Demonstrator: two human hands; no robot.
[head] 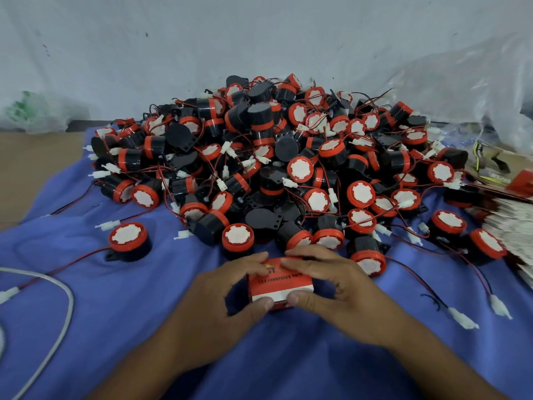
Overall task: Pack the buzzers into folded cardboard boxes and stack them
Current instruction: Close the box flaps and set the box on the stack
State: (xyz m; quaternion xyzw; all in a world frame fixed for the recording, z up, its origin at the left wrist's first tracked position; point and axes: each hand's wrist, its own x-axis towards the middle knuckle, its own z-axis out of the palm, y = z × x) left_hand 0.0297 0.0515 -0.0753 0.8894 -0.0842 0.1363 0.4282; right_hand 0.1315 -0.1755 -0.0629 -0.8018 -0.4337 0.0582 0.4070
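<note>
Both hands held one small box at the lower centre of the frame. The left hand (230,287) curled its fingers over the far edge and pressed its thumb on the near edge. The right hand (326,281) gripped the other end the same way.

The box (281,287) was smooth red cardboard with a white band along its near side, and it was a squat rectangular shape. Its long axis ran left to right across the frame, and its printed face pointed up toward the camera. Fingertips covered much of the black lettering, so the print was hard to read.

Just beyond the hands, filling the centre of the frame, rose a pile of buzzers (274,157). They were short black plastic cylinders with glossy red rims and white faces, tangled in thin red and black wires ending in white plugs. A lone buzzer (129,241) sat apart at centre left.

Everything rested on a wrinkled blue cloth (115,327). A white cable (65,295) curved along the lower left, cut off by the edge. A cloudy plastic sheet (461,82) hung at the upper right. At the right edge, a blurred pale stack (507,235) was too smeared to identify.
</note>
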